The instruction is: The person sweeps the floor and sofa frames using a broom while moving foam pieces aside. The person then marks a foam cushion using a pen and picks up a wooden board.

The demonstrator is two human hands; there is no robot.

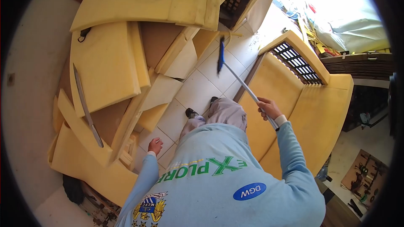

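My right hand (269,108) is wrapped round the grey handle of a broom (246,86), near its upper end. The blue broom head (221,56) with dark bristles points away from me, above the tiled floor. At my left side, my left hand (155,145) hangs with its fingers curled in, and I see nothing in them. Close to it stand yellow foam-padded furniture parts (160,90) with bare brown panels. A long knife (86,105) lies on the foam further left.
White floor tiles (198,86) run between the foam pieces and a yellow foam-padded seat (277,96) with black webbing (296,63) on my right. A board with several tools (364,174) lies at the lower right. Plastic sheeting (353,17) is at the upper right.
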